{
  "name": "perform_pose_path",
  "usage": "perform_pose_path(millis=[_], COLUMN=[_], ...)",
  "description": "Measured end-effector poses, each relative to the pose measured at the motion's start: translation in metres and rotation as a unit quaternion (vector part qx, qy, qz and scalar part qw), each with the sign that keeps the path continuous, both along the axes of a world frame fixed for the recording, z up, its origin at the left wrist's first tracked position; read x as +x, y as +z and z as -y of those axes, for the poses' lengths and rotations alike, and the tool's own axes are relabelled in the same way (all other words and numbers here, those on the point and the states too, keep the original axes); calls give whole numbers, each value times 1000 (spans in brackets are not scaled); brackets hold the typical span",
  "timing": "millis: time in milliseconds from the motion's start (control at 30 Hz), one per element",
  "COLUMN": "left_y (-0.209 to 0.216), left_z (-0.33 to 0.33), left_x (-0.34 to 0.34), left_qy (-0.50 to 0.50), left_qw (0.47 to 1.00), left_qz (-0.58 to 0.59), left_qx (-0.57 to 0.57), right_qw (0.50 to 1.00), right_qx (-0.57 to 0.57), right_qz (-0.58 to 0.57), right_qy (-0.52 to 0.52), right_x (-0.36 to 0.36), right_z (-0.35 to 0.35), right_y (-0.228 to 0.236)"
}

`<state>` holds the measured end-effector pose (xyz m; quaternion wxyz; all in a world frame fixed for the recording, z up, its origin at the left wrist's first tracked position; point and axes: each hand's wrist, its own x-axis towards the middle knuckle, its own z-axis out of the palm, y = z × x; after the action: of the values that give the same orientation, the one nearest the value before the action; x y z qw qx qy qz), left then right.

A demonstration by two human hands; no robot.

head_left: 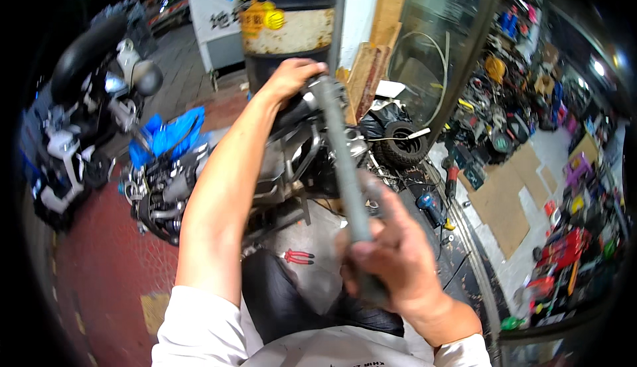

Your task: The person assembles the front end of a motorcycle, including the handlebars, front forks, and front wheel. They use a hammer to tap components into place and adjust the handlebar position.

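Note:
A long grey metal pipe (343, 151) runs from low in front of me up to a dark machine part. My right hand (401, 254) grips its near end, the thumb laid across it and one finger stretched out; motion smears both. At the far end, my left hand (295, 80) curls over the top beside the pipe's head, fingertips bent down. What lies under that palm is hidden. Beneath both arms stands a partly dismantled motorcycle or engine (275, 168), with metal housings and dark parts. Red-handled pliers (298, 257) lie on the floor between my knees.
A rusty drum (288, 32) stands beyond my left hand, with wooden boards (371, 75) beside it. Small tyres (403, 143), a blue power tool (430, 208) and cardboard (501, 201) lie rightward. Tools and parts crowd the far right. A blue bag (171, 135) and a scooter (66, 148) are left.

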<state>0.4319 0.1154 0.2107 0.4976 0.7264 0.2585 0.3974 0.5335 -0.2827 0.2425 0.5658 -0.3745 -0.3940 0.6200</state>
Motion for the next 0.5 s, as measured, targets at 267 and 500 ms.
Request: perform_pose_path(millis=[267,500], left_y=[-11,-1], left_z=[-23,-13], left_x=[21,25], left_qy=[88,150], left_qw=[992,985], left_qz=[15,-31], left_qx=[89,78], right_qw=[988,994], right_qx=[75,17], right_qz=[-72,-16], right_qy=[-118,-106], right_x=[-12,-30], right_z=[-1,4], right_y=[1,5])
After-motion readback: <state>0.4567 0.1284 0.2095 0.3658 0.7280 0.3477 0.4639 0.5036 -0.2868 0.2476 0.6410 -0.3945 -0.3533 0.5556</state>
